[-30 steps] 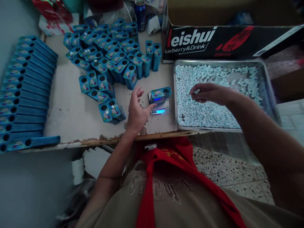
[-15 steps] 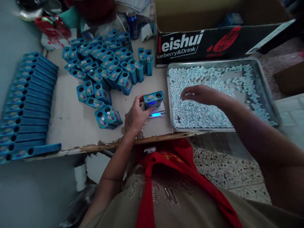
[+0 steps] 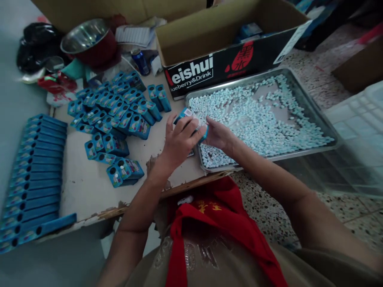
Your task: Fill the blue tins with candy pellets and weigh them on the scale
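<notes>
My left hand [image 3: 178, 139] is wrapped over a small blue box [image 3: 204, 131], tilted toward the metal tray. My right hand [image 3: 219, 134] is cupped at the box's lower right end, palm up, its fingers partly hidden by the box. Under my hands, at the near left edge of the tray [image 3: 335, 139], a bit of the small scale [image 3: 190, 154] shows. Pale blue-white tablets [image 3: 254, 127] are spread over the tray. Many open blue boxes [image 3: 116, 107] stand grouped on the table to the left.
A row of blue boxes [image 3: 42, 171] lies along the table's left side. Behind the tray is a large cardboard box [image 3: 218, 71]. A metal bowl [image 3: 86, 40], a blue can [image 3: 140, 61] and a black bag [image 3: 38, 44] sit at the back.
My left hand has lifted the box off the scale and tipped it toward the tray. My right hand has moved left from over the tablets to the box. The view has shifted.
</notes>
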